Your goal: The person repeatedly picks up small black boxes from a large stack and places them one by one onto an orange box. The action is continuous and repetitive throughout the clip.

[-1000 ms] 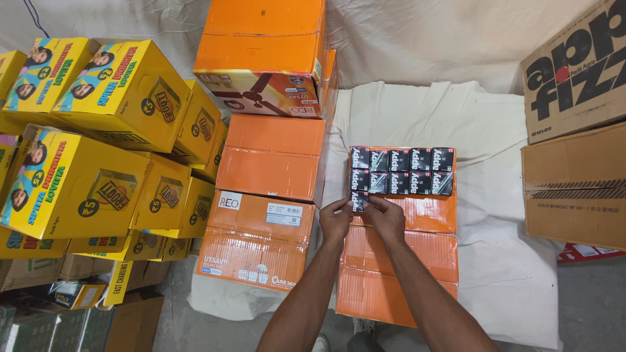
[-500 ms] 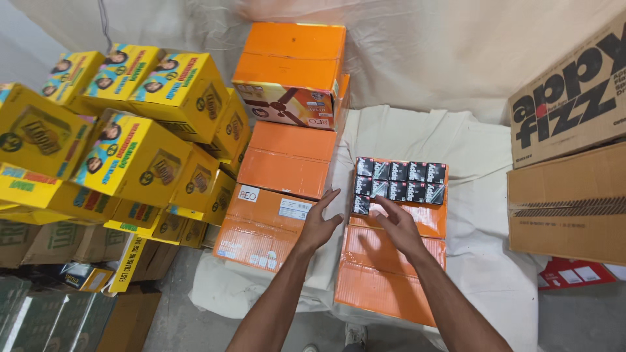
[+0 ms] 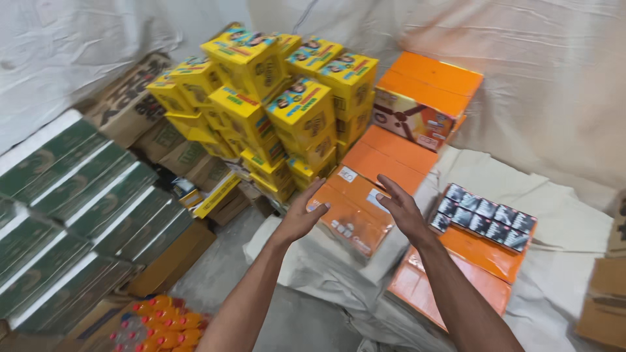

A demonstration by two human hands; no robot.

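Both my hands are raised, empty, fingers spread. My left hand (image 3: 302, 214) hovers over the near end of a flat orange carton (image 3: 355, 207). My right hand (image 3: 402, 210) hangs between that carton and another orange carton (image 3: 479, 257) to its right. Two rows of small black packets (image 3: 484, 216) lie on the far end of that right carton, just beyond my right hand. Neither hand touches anything.
A stack of yellow boxes (image 3: 274, 107) stands to the left of the orange cartons, with a taller orange box (image 3: 427, 98) behind. Green cartons (image 3: 78, 215) line the left side. Orange bottles (image 3: 156, 326) lie at bottom left. White cloth (image 3: 561, 215) covers the floor and walls.
My hands have left the black packets and lifted apart, empty. The view has swung left, bringing the green cartons and bottles into sight.
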